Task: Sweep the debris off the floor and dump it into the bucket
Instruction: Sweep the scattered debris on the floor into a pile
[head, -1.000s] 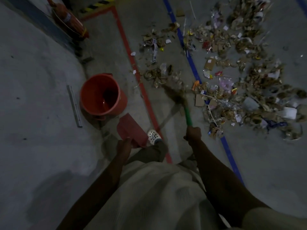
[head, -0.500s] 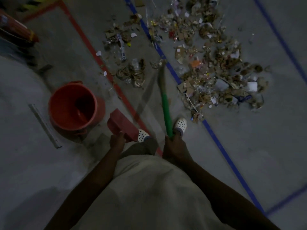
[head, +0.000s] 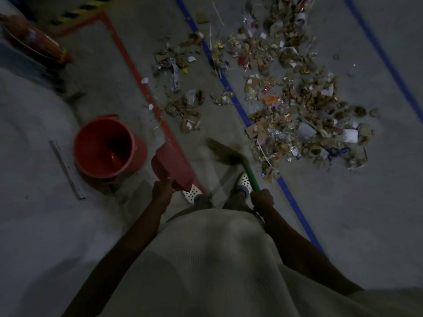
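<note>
Right hand [head: 262,199] grips green broom [head: 238,157] by handle, left hand [head: 163,191] holds red dustpan [head: 171,165] near bucket [head: 103,147]; debris [head: 297,115] looks light, loose, papery, likely scatters under hard strokes.

No wording is being shown clearly enough to be read. Dark marks are being carried on a white paper strip [head: 176,75] lying among the debris [head: 297,115], but they are blurred. Yellow-and-black hazard stripes are being displayed on floor tape [head: 80,10].

orange-red bucket [head: 107,147], red dustpan [head: 171,164], green broom handle [head: 251,177], white perforated shoes [head: 192,194], blue floor line [head: 231,92], yellow-black hazard stripe [head: 80,9].
</note>
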{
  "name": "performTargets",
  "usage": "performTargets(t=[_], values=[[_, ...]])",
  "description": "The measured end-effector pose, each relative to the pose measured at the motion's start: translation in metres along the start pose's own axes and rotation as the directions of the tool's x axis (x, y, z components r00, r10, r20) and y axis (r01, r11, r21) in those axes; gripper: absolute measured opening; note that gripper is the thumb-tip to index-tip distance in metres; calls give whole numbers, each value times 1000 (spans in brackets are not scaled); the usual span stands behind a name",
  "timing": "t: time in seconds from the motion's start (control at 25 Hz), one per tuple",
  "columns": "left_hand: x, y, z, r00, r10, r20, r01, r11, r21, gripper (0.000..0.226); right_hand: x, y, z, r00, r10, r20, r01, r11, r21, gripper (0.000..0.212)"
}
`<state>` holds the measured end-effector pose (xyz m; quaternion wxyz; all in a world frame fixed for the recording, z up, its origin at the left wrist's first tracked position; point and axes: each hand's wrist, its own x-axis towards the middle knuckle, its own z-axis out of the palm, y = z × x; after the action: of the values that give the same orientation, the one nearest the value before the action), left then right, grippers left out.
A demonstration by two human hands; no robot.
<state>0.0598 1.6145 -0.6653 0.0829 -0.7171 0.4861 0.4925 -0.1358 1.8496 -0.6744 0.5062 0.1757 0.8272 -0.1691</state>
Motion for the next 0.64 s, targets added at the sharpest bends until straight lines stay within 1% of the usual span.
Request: performTargets(t=[0.08, 0.12, 0.2, 0.28, 0.36, 0.4, 0.48, 0.52, 0.64], values=[[-9, -2, 3, 999, -29, -32, 28, 999, -44, 56, 4, -9, -12, 1000, 16, 11, -17, 994, 108, 47], [-12, -3, 5, 998, -50, -47, 47, 997, -62, 53, 3, -14, -15, 1000, 2, 4, -3, 989, 146, 47], [-18, -2, 11, 994, -78, -77, 71, 993, -92, 45, -1, -26, -19, 997, -71, -21, 74, 976, 205, 43], [-24, 3, 21, 991, -100, -92, 86, 985, -147, 43, -2, -36, -25, 987, -162, -13, 158, 940, 302, 38], [-27, 9, 30, 988, -112, -106, 92, 979, -183, 49, -8, -51, -29, 971, -237, 13, 212, 892, 399, 31], [-29, 12, 34, 987, -110, -115, 86, 976, -200, 53, -12, -59, -31, 959, -280, 52, 232, 873, 429, 33], [-34, 19, 42, 986, -116, -122, 83, 966, -244, 58, -20, -73, -28, 929, -353, 112, 277, 864, 421, 45], [-39, 23, 45, 984, -132, -119, 96, 959, -268, 59, -24, -80, -26, 919, -368, 143, 287, 871, 399, 48], [-43, 29, 43, 985, -115, -126, 68, 941, -331, 56, -30, -97, -4, 866, -401, 300, 295, 893, 341, 41]])
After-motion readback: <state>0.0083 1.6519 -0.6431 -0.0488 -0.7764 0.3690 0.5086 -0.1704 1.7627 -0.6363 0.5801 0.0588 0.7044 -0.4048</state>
